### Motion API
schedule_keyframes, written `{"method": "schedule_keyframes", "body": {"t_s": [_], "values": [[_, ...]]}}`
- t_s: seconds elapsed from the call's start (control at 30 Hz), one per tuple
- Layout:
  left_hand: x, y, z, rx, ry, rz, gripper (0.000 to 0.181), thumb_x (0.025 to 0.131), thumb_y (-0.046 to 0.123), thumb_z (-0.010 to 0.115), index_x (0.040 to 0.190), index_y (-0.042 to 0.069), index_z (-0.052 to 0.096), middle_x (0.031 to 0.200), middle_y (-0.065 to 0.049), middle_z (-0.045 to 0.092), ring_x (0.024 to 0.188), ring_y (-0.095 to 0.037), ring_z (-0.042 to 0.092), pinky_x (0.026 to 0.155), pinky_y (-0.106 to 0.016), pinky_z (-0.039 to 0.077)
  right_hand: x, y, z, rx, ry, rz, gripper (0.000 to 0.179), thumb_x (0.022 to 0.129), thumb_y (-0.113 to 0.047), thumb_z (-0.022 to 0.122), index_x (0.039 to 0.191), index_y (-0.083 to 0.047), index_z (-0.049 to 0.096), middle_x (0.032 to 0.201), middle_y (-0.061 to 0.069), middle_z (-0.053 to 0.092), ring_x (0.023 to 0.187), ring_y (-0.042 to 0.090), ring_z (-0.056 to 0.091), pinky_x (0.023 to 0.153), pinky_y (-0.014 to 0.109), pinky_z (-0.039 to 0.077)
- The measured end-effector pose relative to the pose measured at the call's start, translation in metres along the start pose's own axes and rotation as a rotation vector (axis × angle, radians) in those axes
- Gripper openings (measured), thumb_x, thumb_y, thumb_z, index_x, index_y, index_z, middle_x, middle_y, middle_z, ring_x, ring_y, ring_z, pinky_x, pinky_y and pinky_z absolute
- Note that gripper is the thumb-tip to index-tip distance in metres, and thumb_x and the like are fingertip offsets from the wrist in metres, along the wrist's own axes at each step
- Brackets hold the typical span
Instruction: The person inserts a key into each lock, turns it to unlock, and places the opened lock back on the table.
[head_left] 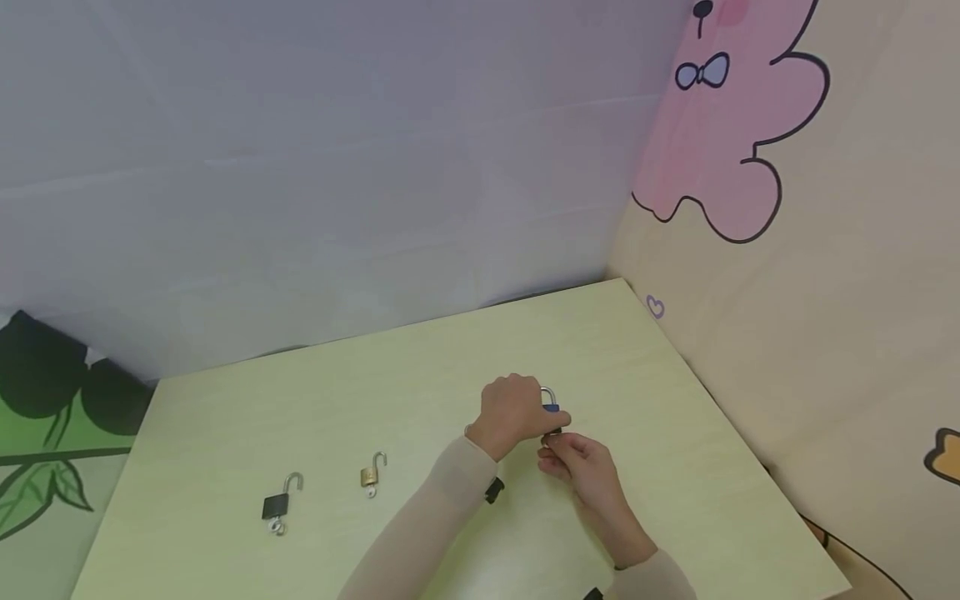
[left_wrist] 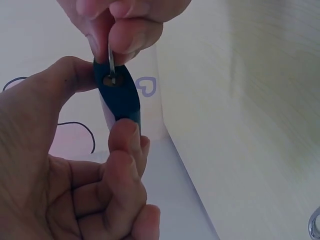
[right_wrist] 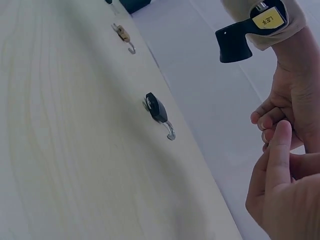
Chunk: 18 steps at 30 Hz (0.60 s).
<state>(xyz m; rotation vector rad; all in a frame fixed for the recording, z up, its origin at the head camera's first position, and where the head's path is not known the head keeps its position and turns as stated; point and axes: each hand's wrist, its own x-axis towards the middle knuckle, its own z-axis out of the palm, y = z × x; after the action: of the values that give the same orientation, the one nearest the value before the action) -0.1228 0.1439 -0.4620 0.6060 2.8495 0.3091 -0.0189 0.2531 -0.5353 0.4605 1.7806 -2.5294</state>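
My left hand (head_left: 513, 410) holds a blue padlock (left_wrist: 117, 92) by its sides, between thumb and curled fingers. The padlock's keyhole end faces the left wrist camera, and its silver shackle (head_left: 550, 393) shows above the hand in the head view. A thin metal key (left_wrist: 111, 57) stands in the keyhole. My right hand (head_left: 588, 471) pinches the key's head between thumb and fingertips, which hide most of it. In the right wrist view both hands meet at the right edge, the right hand (right_wrist: 285, 192) below the left, and the padlock is hidden.
On the pale wooden table (head_left: 337, 400) lie a black padlock (head_left: 275, 506) and a small brass padlock (head_left: 369, 476), both with raised shackles and keys. Another dark padlock (right_wrist: 156, 108) with its shackle out lies nearer the hands. Walls border the table's back and right edges.
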Motion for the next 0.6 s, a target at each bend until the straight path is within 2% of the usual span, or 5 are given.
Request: {"method": "schedule_keyframes", "body": {"t_s": [0.13, 0.4, 0.6], "values": [[-0.0009, -0.0020, 0.0011, -0.027, 0.013, 0.008, 0.039, 0.073, 0.055, 0.066, 0.068, 0.017, 0.061, 0.062, 0.002, 0.055, 0.054, -0.017, 0.054, 0.045, -0.031, 0.042, -0.0017, 0.0016, 0.0031, 0.121, -0.023, 0.026, 0.021, 0.099, 0.004, 0.054, 0.108, 0.023, 0.058, 0.090, 0.013, 0.066, 0.084, 0.019, 0.069, 0.079, 0.028, 0.056], [-0.0042, 0.0017, 0.0001, -0.053, 0.016, 0.031, 0.037, 0.071, 0.051, 0.066, 0.061, 0.016, 0.056, 0.057, 0.003, 0.050, 0.048, -0.013, 0.046, 0.042, -0.027, 0.038, -0.0055, 0.0029, -0.0017, 0.367, -0.106, 0.127, 0.021, 0.104, 0.002, 0.045, 0.109, 0.005, 0.065, 0.098, 0.008, 0.062, 0.090, 0.013, 0.066, 0.087, 0.023, 0.051], [-0.0056, 0.0039, -0.0002, -0.053, 0.000, 0.035, 0.038, 0.072, 0.050, 0.065, 0.059, 0.017, 0.053, 0.054, 0.004, 0.045, 0.047, -0.011, 0.038, 0.042, -0.026, 0.033, -0.0063, -0.0006, -0.0060, 0.443, -0.129, 0.201, 0.021, 0.105, 0.001, 0.043, 0.107, 0.006, 0.064, 0.096, 0.008, 0.061, 0.088, 0.013, 0.065, 0.087, 0.022, 0.051]]}}
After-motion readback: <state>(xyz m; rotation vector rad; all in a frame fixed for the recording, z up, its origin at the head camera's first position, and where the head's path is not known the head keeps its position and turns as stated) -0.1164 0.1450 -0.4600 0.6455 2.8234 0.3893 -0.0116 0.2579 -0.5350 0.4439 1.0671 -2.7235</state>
